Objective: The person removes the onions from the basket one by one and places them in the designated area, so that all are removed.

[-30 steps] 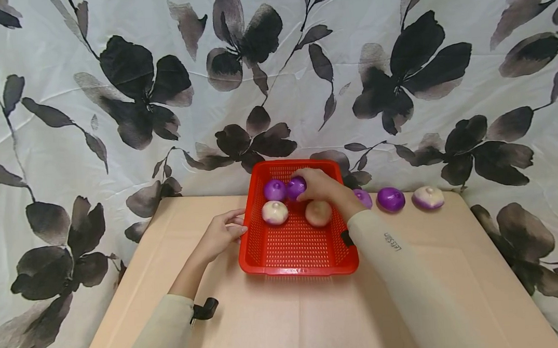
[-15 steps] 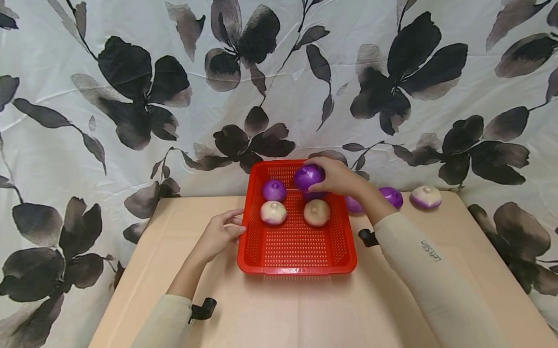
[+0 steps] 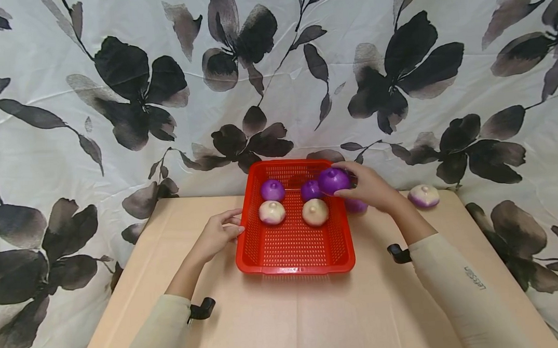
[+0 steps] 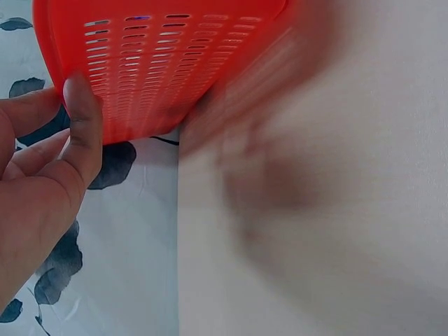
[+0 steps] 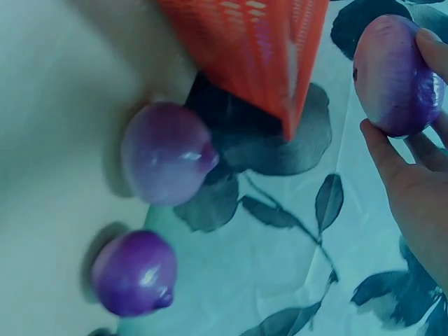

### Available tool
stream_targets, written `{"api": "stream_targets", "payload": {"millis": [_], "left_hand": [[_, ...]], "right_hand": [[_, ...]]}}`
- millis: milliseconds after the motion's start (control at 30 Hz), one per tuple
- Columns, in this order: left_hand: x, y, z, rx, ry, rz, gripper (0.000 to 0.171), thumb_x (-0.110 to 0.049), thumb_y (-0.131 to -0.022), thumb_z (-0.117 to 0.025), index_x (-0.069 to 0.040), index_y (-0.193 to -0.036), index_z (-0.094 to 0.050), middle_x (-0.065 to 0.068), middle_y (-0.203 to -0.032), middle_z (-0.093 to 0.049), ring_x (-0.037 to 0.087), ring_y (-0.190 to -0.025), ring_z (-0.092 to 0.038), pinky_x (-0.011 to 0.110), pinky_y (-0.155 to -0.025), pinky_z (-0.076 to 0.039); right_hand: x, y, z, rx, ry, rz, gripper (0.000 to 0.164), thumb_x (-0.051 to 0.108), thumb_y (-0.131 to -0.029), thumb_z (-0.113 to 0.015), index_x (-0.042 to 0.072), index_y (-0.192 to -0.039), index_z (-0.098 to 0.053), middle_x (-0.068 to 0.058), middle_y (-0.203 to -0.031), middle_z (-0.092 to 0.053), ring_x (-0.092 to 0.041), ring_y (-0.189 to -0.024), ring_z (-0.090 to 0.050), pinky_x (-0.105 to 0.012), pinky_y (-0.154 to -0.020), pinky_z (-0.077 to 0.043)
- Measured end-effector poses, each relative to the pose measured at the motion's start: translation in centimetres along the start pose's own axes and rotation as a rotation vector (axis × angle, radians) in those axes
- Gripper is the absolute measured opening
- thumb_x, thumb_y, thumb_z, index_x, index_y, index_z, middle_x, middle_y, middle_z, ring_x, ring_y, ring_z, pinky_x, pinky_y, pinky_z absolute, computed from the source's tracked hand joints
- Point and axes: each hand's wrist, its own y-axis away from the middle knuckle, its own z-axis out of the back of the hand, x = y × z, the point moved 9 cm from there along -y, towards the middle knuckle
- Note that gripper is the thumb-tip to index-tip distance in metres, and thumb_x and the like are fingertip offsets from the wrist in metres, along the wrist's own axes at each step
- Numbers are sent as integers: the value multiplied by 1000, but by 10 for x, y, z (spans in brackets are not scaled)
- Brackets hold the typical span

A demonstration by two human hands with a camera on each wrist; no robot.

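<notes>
My right hand [image 3: 370, 188] holds a purple onion [image 3: 334, 181] between thumb and fingers, just over the red basket's right rim. The right wrist view shows that onion [image 5: 395, 77] lifted clear of the table. My left hand [image 3: 216, 234] steadies the red plastic basket [image 3: 294, 254] at its left side; in the left wrist view its thumb and finger pinch the rim [image 4: 49, 56]. Inside the basket lie two purple onions, one at left [image 3: 272, 190] and one at right [image 3: 311, 190]. In front of them sit a white-and-purple onion [image 3: 272, 212] and a pale tan onion [image 3: 315, 212].
Right of the basket, a purple onion [image 3: 356, 206] and a pale, purple-edged onion [image 3: 424, 196] stand on the tan table [image 3: 276, 319]. Another purple onion [image 5: 134, 273] shows in the right wrist view. A flowered cloth [image 3: 303, 90] hangs behind the table's back edge.
The right hand has lifted the purple onion from among the others and carried it rightward to the basket's right rim, uncovering another purple onion inside. The left hand stays at the basket.
</notes>
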Motion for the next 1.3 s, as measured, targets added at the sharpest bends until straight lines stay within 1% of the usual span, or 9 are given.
{"api": "stream_targets", "payload": {"millis": [133, 267, 367, 467, 567, 767, 1000, 1100, 1300], "left_hand": [[0, 0, 1, -1, 1, 4, 56, 6, -96, -64, 8, -149, -46, 31, -116, -63, 17, -82, -70, 25, -66, -61], [-1, 0, 1, 0, 1, 0, 56, 5, -96, -64, 8, -149, -46, 31, -116, -63, 17, -83, -70, 25, -66, -61], [-1, 0, 0, 2, 2, -2, 56, 5, -96, -64, 8, -149, -46, 31, -116, -63, 17, -82, -70, 26, -66, -62], [0, 0, 0, -4, 3, 6, 55, 5, -96, -64, 8, -148, -47, 29, -115, -63, 16, -81, -70, 26, -66, -62], [0, 0, 0, -2, -1, 5, 56, 5, -96, -64, 8, -149, -47, 29, -114, -64, 14, -80, -70, 27, -66, -62], [-1, 0, 0, 1, -3, 4, 56, 5, -96, -64, 8, -149, -46, 30, -115, -64, 15, -80, -70, 26, -66, -62], [0, 1, 0, 1, 3, 9, 56, 5, -96, -64, 8, -149, -46, 31, -116, -63, 17, -80, -70, 25, -65, -61], [-1, 1, 0, 0, 1, 8, 56, 5, -96, -65, 8, -149, -46, 31, -115, -63, 18, -80, -70, 27, -66, -62], [0, 1, 1, -8, -7, 12, 56, 5, -96, -65, 6, -148, -48, 29, -114, -64, 18, -80, -69, 30, -67, -63]], "right_hand": [[-9, 14, 7, -22, 18, 20, 73, 18, -87, -85, 5, -149, -49, -23, -151, -49, -46, -133, -54, -59, -112, -45], [-19, 31, 15, -66, 5, 36, 73, 13, -86, -84, 3, -149, -48, -23, -152, -47, -46, -132, -54, -59, -110, -46], [-28, 45, 19, -92, 17, 34, 72, 15, -87, -84, 3, -149, -48, -23, -151, -47, -46, -133, -53, -62, -110, -45], [-37, 58, 20, -108, 69, 18, 73, 21, -88, -84, 4, -148, -48, -23, -150, -49, -47, -134, -51, -66, -109, -44], [-45, 68, 19, -127, 101, 18, 72, 21, -86, -85, 5, -147, -50, -23, -146, -53, -46, -130, -55, -65, -107, -46], [-69, 81, 8, -126, 75, 29, 71, 16, -85, -86, 3, -145, -53, -23, -143, -55, -45, -127, -58, -62, -106, -47], [-97, 90, -17, -72, -1, 4, 72, 9, -85, -84, 1, -148, -49, -30, -151, -46, -54, -127, -57, -63, -104, -48], [-108, 92, -26, -52, 4, -29, 73, 8, -85, -84, -1, -148, -48, -33, -149, -46, -55, -126, -56, -63, -102, -50], [-123, 94, -35, -40, 63, -82, 74, 10, -84, -85, 1, -146, -48, -31, -142, -54, -53, -125, -57, -63, -102, -52]]}}
